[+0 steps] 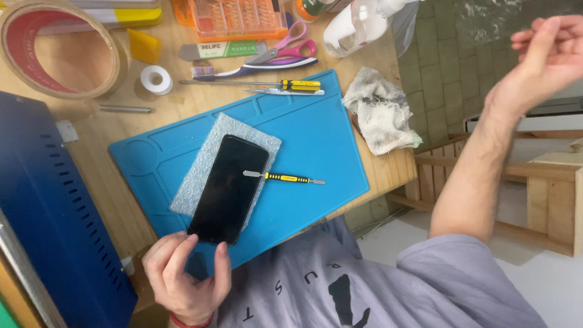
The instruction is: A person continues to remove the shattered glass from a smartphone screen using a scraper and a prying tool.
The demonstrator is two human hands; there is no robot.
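Pinching the near end of a flat black glass-faced smartphone with the left hand: thumb under the near edge, fingertips on the corner, so a narrow grip, probably only to keep the device from sliding. Lying screen up and slanted on a grey bubble-wrap pad, most likely there as soft protection for the underside, and the pad itself resting on a blue silicone work mat close to the body. Just beside the phone's right edge, a thin metal prying tool with a yellow-and-black handle, its flat tip touching or almost touching the phone; cannot tell which. Raised well above and to the side of the wooden table, the right hand, empty, with fingers loosely bent and apart from everything. Near the mat's far right corner, a crumpled white cloth, within easy reach for wiping. Beyond the far edge of the mat, a long screwdriver with a yellow-and-black handle, pink-handled scissors, an orange plastic bit case and a clear spray bottle. At the far left, a wide roll of brown tape and a small white tape roll; at the near left, a dark blue metal box with vent slots.
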